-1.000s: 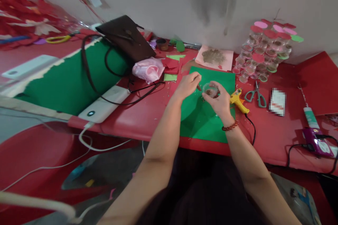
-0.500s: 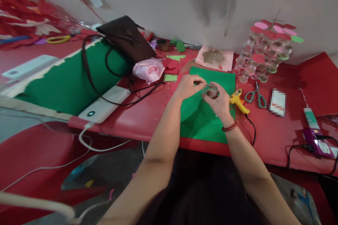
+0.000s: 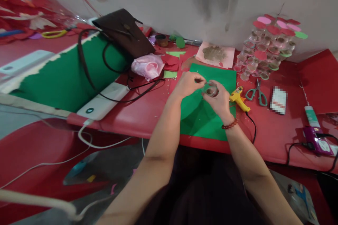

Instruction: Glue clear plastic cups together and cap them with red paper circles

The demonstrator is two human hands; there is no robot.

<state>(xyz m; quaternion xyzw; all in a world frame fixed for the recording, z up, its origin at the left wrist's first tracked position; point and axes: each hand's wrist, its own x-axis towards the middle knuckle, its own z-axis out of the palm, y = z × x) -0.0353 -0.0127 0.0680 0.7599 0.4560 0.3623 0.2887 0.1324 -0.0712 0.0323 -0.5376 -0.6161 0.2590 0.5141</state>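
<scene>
My right hand [image 3: 218, 99] is closed round a small clear plastic cup [image 3: 211, 91] with something brown inside, held above the green sheet [image 3: 203, 123]. Thumb and fingers of my left hand [image 3: 188, 84] are pinched together at the cup's left side; what they pinch, if anything, is too small to make out. Just right of my right hand lies a yellow glue gun [image 3: 239, 99] with a black cord. Beyond it are grey-handled scissors [image 3: 257, 95].
A stack of small clear cups with coloured paper discs [image 3: 266, 51] stands at the back right. Pink paper with brown grains [image 3: 215, 55] lies behind the green sheet. At left are a brown bag [image 3: 124, 35], a white power bank [image 3: 104, 102] and a pink plastic bag [image 3: 148, 66].
Both hands stay nearly in place, with the cup still in my right hand and slightly turned. The camera view has shifted a little.
</scene>
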